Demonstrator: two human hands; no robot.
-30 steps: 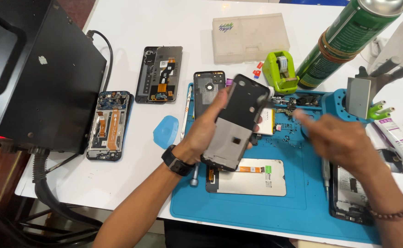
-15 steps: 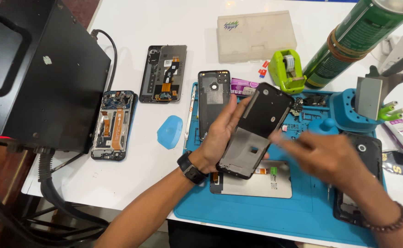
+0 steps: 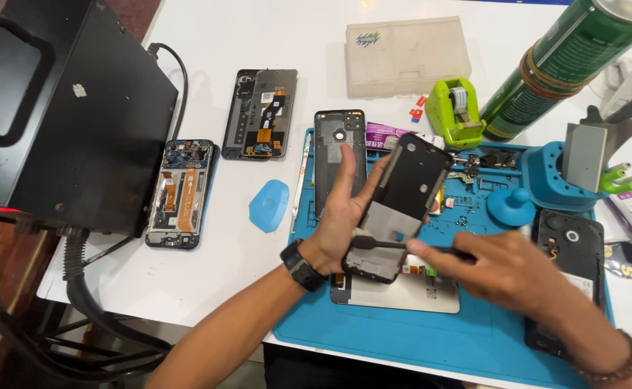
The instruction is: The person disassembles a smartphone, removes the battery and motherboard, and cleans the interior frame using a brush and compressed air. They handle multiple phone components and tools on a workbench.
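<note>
Fingers of the left hand (image 3: 345, 216) clamp around an opened phone body (image 3: 400, 209), held tilted above the blue repair mat (image 3: 402, 338). The right hand (image 3: 503, 270) pinches a thin black tool (image 3: 381, 243) whose tip touches the phone body's lower part. Under the phone body, a display panel (image 3: 402, 292) lies on the mat; a back cover (image 3: 339, 155) lies just behind it; a blue pick (image 3: 269, 204) rests left of the mat on the white surface (image 3: 215, 281).
</note>
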